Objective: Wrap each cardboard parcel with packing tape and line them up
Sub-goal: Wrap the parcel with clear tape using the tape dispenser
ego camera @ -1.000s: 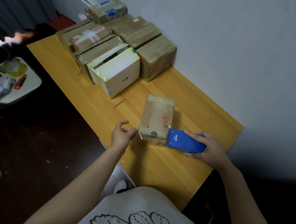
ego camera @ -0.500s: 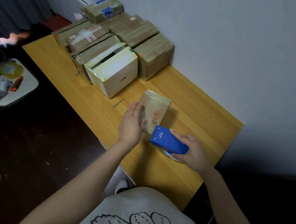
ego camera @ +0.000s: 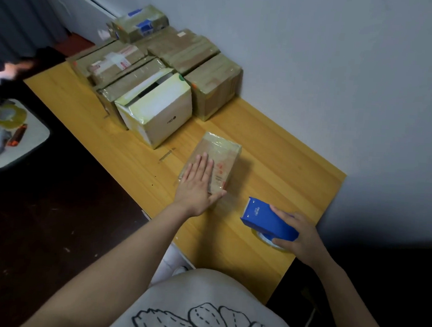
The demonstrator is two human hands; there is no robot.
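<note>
Pulled back from the parcel (ego camera: 216, 161), the right hand (ego camera: 297, 235) grips the blue tape dispenser (ego camera: 269, 223) apart; left hand (ego camera: 198, 183) lies flat, fingers spread, on the parcel mid-tabletop (ego camera: 273, 151).

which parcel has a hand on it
The small parcel lying alone mid-table, under the flat left hand; the others are grouped at the far end, untouched.

Prob. a home room used for packing, wooden desk (ego camera: 273, 151) vs plain wall, taped parcels (ego camera: 170, 67) stacked at back
</note>
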